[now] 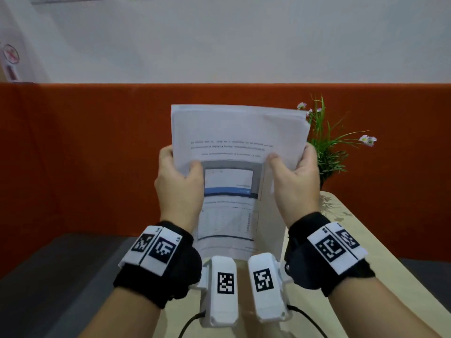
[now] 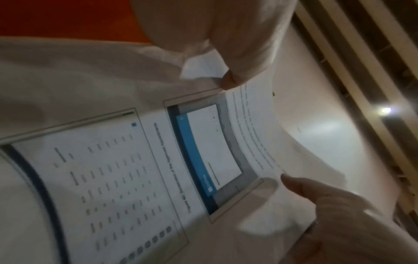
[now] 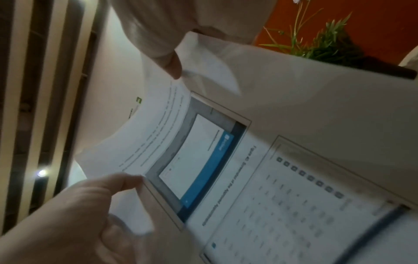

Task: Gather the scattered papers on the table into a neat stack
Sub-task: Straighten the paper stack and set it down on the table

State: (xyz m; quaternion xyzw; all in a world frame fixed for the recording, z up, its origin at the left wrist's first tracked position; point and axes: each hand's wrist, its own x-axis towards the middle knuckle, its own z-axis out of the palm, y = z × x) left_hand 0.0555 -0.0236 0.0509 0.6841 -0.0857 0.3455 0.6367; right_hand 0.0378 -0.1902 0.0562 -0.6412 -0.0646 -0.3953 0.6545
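A stack of white printed papers [image 1: 239,132] stands upright in front of me, above the beige table [image 1: 366,252]. Its top sheet shows text lines, a blue-and-grey screenshot and a table. My left hand [image 1: 180,164] grips the stack's left edge, thumb on the front and fingers behind. My right hand [image 1: 292,167] grips the right edge the same way. In the left wrist view the papers [image 2: 203,151] sit between my left hand [image 2: 339,223] and my right hand [image 2: 226,44]. The right wrist view shows the papers [image 3: 226,160] with my right hand [image 3: 79,214] nearest. The wrist cameras hide the stack's bottom edge.
A potted plant [image 1: 327,147] with small pale flowers stands on the table's far right, just behind the papers. An orange partition [image 1: 73,154] runs across behind the table. A dark grey surface [image 1: 61,276] lies to the table's left.
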